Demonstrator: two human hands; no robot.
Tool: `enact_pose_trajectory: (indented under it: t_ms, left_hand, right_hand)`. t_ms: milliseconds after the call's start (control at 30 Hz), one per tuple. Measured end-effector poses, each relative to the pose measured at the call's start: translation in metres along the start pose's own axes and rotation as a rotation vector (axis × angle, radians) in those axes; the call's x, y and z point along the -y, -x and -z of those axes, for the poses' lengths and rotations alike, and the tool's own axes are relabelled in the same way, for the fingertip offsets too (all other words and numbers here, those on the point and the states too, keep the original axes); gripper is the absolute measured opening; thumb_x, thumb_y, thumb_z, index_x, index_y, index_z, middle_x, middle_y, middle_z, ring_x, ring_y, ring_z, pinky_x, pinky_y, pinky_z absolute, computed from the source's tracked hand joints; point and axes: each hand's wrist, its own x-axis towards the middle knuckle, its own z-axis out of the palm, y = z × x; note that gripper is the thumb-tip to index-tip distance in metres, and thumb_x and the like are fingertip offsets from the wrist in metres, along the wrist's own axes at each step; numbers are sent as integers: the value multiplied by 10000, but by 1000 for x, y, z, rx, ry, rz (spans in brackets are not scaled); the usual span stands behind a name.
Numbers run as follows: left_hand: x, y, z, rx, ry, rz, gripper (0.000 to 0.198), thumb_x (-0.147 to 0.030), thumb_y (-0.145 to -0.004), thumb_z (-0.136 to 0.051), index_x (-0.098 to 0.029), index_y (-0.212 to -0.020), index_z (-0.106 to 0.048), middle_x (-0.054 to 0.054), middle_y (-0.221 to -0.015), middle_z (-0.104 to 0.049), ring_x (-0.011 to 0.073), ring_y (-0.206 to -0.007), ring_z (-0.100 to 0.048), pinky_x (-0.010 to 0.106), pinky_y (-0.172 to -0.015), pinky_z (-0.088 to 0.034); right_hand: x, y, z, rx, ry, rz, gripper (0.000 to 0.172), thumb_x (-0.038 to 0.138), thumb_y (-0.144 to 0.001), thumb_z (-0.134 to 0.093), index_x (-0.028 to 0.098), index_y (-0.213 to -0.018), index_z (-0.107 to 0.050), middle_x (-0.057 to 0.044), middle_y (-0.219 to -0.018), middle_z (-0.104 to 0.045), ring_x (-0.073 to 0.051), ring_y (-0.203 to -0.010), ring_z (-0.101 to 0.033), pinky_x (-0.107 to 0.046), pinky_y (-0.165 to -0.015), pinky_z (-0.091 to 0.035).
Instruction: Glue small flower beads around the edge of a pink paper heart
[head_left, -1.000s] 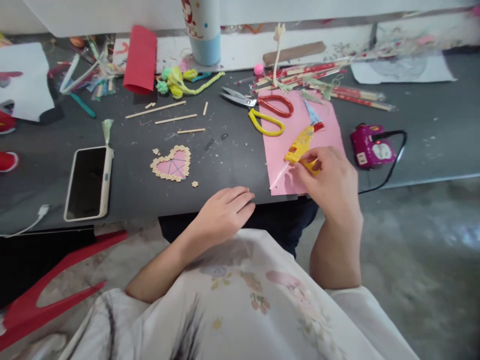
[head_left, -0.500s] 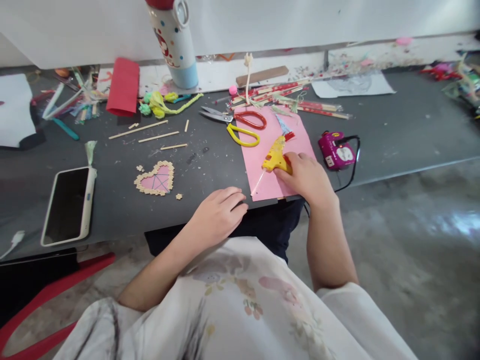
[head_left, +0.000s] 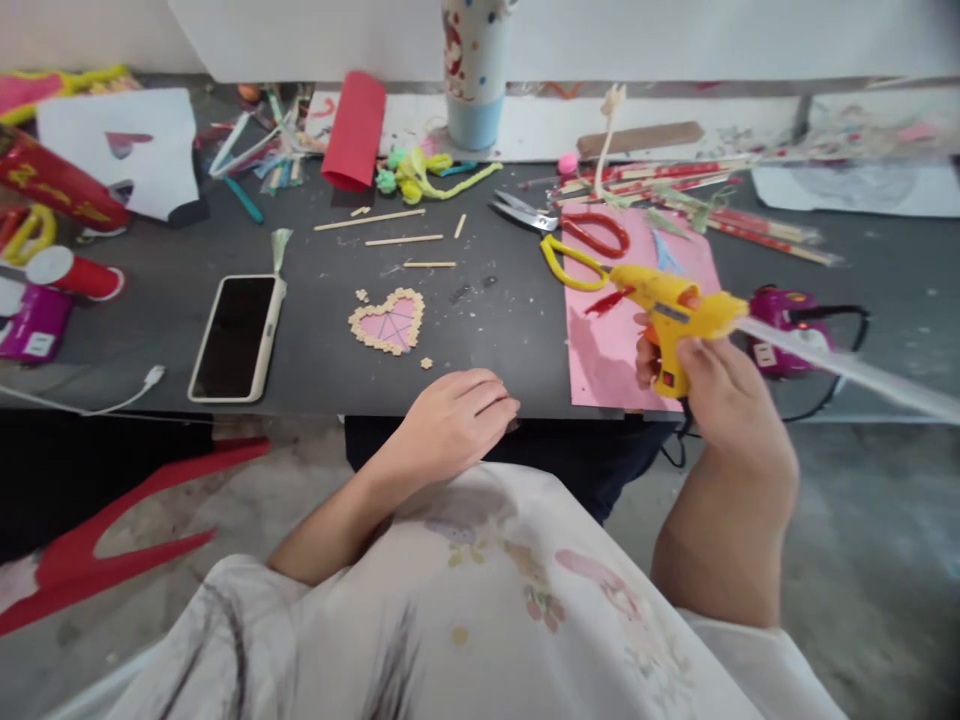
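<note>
Glue gun (head_left: 679, 312) in right hand (head_left: 724, 390)

Glue gun (head_left: 679, 310): smooth yellow plastic, slight shine; glue stick (head_left: 855, 367) translucent, smooth. Scissors (head_left: 541, 220) have shiny metal blades, smooth plastic-looking handles; pink sheet (head_left: 589, 350) matt paper; thin sticks (head_left: 405, 240) bare wood. Phone screen (head_left: 236, 335) glossy black, tabletop (head_left: 495, 340) matt grey, speckled, shirt (head_left: 525, 540) printed cloth.

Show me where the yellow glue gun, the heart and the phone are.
Yellow glue gun (head_left: 669, 308): head view, on its body.
Heart (head_left: 388, 323): head view, on its pink middle.
Phone (head_left: 237, 338): head view, on its dark screen.
</note>
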Motion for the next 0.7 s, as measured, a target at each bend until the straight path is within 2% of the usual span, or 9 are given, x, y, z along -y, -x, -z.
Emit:
enact_pose_trajectory:
  t_ms: [100, 167, 233, 367, 467, 567, 700]
  left_hand:
    - [7, 19, 3, -97, -45, 78, 109, -155, -909, -582, -148, -951, -682, 39, -855, -716, 163, -853, -648, 289, -765, -547]
    - [13, 32, 6, -137, -64, 148, 113, -146, -904, -582, -158, -947, -686, 27, -808, -710, 150, -807, -634, 280, -755, -544]
    - [21, 45, 10, -127, -92, 231, 116, -149, -900, -587, -167, -945, -693, 16, -774, -704, 146, -768, -619, 270, -722, -533]
    - [38, 65, 16, -130, -222, 362, 104, -183, -894, -611, -169, -906, -714, 4, -692, -676, 147, -670, -580, 272, -626, -480]
    - [51, 72, 19, -131, -319, 429, 115, -212, -898, -616, -183, -916, -726, -5, -643, -644, 150, -654, -557, 268, -586, -434]
    - [63, 74, 20, -111, -315, 479, 130, -240, -903, -612, -187, -954, -720, 0, -690, -661, 157, -689, -568, 269, -603, -434]
    - [79, 72, 21, -55, -255, 471, 206, -260, -905, -597, -190, -1070, -699, 34, -828, -651, 192, -814, -568, 308, -729, -478]
  right_hand:
    - [9, 2, -20, 15, -195, -33, 234, 406, -929, -500, 236, -994, -646, -58, -805, -589, -166, -610, -523, -334, -542, -380]
    - [16, 1, -32, 96, -158, -50, 228, 360, -857, -622, 241, -1048, -656, -30, -785, -571, -154, -611, -510, -322, -547, -391]
    - [23, -1, -43, 166, -52, -91, 269, 304, -786, -705, 229, -1041, -665, -11, -762, -575, -142, -613, -511, -307, -553, -406]
    - [31, -4, -61, 317, -5, -100, 136, 290, -830, -653, 194, -924, -675, -9, -710, -581, -124, -578, -506, -290, -532, -418]
    - [29, -6, -69, 388, -53, -95, 114, 300, -833, -651, 187, -842, -666, -24, -750, -594, -117, -572, -516, -272, -489, -427]
    - [25, -8, -73, 465, -58, -94, 159, 330, -837, -655, 181, -783, -651, -42, -779, -614, -123, -586, -535, -265, -470, -435]
    - [19, -11, -79, 505, -1, -108, 169, 323, -859, -630, 182, -767, -639, -41, -787, -621, -120, -604, -536, -269, -501, -438]
